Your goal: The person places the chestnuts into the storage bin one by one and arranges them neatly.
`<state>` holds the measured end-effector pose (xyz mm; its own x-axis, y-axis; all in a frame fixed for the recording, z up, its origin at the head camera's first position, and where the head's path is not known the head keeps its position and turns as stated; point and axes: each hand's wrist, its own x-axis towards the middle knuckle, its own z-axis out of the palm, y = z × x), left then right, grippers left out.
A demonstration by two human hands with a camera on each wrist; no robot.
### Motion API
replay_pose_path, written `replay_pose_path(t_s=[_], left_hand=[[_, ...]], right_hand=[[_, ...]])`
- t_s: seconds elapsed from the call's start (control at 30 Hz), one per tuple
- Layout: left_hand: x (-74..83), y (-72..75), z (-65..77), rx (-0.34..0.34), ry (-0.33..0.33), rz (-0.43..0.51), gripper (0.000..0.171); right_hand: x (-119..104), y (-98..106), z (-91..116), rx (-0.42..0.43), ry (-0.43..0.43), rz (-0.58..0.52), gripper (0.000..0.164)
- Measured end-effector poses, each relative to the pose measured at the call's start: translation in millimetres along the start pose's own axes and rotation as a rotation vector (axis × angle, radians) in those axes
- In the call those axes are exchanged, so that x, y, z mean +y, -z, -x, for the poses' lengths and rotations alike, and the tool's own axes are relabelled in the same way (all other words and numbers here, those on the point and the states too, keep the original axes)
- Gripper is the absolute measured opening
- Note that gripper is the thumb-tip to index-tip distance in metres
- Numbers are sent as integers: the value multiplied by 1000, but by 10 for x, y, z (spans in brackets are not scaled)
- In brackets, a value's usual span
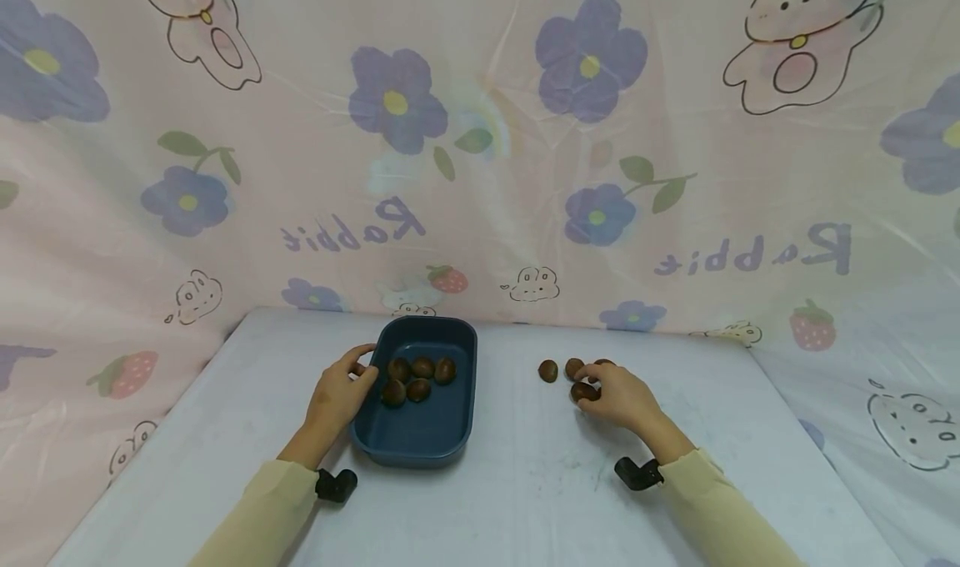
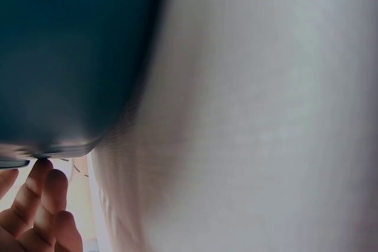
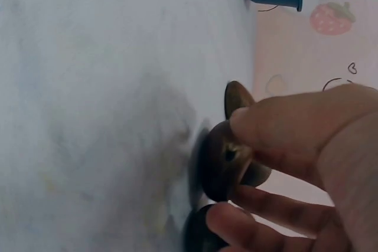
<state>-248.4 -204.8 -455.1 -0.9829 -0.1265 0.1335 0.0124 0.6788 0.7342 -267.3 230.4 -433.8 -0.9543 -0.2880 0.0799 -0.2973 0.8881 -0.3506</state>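
A dark blue rectangular tray (image 1: 416, 442) holds several brown chestnuts (image 1: 418, 389) in its far half. At its left side, my left hand (image 1: 336, 393) touches the wall near the rim. The left wrist view has these fingertips (image 2: 54, 184) at the tray's underside edge, fairly straight. To the right of the tray, my right hand (image 1: 618, 396) pinches a chestnut (image 3: 220, 160) between thumb and fingers, low over the table. Other loose chestnuts (image 1: 548, 371) lie just beyond and beside this hand, one partly hidden behind it.
The white table (image 1: 517, 484) reaches back to a hanging cloth (image 1: 480, 175) printed with flowers and rabbits. A black wrist piece (image 1: 637, 473) sits at my right cuff, another (image 1: 337, 485) at my left. Bare tabletop separates the tray from the loose chestnuts.
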Motion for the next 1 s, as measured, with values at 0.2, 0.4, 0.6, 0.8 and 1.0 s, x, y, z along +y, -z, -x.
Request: replay_pose_path(t_s=[0.2, 0.4, 0.6, 0.8, 1.0], left_hand=[[10, 0, 1, -3, 8, 3, 44], [-1, -11, -7, -4, 7, 4, 44], [3, -12, 1, -5, 14, 2, 45], [7, -14, 9, -6, 17, -3, 45], [8, -10, 0, -2, 19, 1, 45]], right_hand=[[51, -36, -23, -8, -18, 12, 40], [58, -43, -41, -5, -19, 20, 37], [53, -46, -56, -16, -17, 9, 31], [49, -49, -73, -11, -14, 8, 30], [-36, -31, -72, -6, -1, -13, 29]])
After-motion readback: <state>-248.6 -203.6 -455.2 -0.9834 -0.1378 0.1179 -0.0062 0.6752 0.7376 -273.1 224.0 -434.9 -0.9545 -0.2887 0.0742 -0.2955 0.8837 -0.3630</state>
